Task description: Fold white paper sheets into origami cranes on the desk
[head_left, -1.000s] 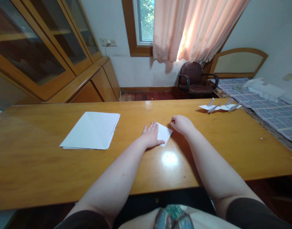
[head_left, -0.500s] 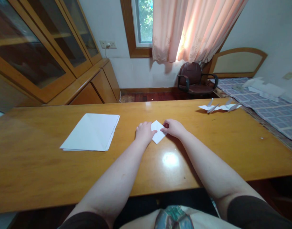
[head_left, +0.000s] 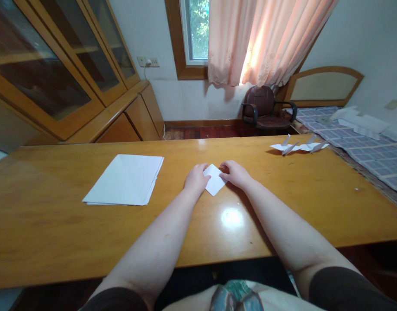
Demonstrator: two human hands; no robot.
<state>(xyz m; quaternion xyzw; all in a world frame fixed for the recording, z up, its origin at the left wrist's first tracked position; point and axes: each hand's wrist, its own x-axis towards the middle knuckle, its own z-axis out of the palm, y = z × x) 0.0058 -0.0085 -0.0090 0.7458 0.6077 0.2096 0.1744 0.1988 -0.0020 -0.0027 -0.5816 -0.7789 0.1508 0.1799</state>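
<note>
A small folded square of white paper (head_left: 214,182) lies on the wooden table, one corner pointing toward me. My left hand (head_left: 197,176) is closed at its left corner, the thumb resting on the paper's face. At the right corner my right hand (head_left: 235,173) pinches the edge between thumb and curled fingers. Parts of the fingertips of both hands are hidden. To the left lies a stack of large white paper sheets (head_left: 125,179), its edges slightly uneven.
Folded white paper cranes (head_left: 289,148) stand at the table's (head_left: 292,194) far right. Beyond the table are a brown armchair (head_left: 263,108) and a bed with a checked cover (head_left: 347,138). A glass-door wooden cabinet (head_left: 97,95) stands at the back left.
The fingers of both hands have shifted slightly at the corners of the folded paper, and a little more of its face shows. The paper stays in place.
</note>
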